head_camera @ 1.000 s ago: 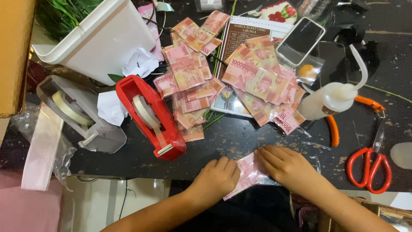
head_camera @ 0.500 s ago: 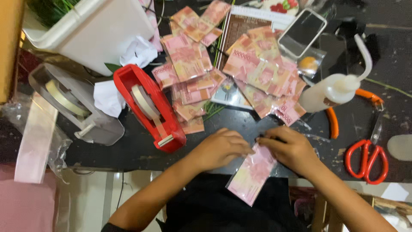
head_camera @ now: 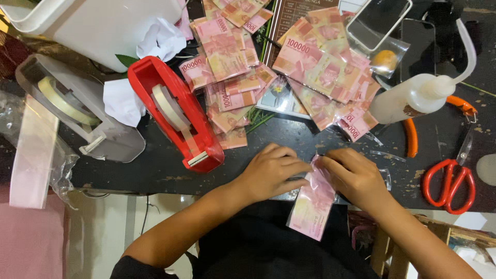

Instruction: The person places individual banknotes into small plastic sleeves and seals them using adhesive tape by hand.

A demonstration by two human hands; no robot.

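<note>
**Two hands pinch a pink banknote at the table's near edge**

Low in the centre of the frame, the left hand [head_camera: 271, 173] and the right hand [head_camera: 354, 175] meet over a pink banknote in a clear sleeve [head_camera: 312, 204]. Both hands have fingers curled and closed on the note's upper end, the left from the left side, the right from the right. The note hangs down past the edge of the dark table [head_camera: 155, 168], tilted, its lower end over the person's dark lap.

Just left of the left hand stands a red tape dispenser [head_camera: 178, 113], running diagonally from upper left to lower right. Further left sits a grey tape dispenser [head_camera: 77, 111], and a white tub [head_camera: 98, 26] fills the upper left corner, with crumpled white paper [head_camera: 121, 101] below it.

Across the upper centre lies a loose spread of pink banknotes [head_camera: 310, 67], many overlapping. A phone [head_camera: 380, 20] rests at the top right, near a white squeeze bottle [head_camera: 413, 95] with a long bent nozzle. Orange-handled pliers [head_camera: 413, 137] lie below the bottle, and red-handled scissors [head_camera: 449, 178] sit at the right edge, well apart from the right hand.
</note>
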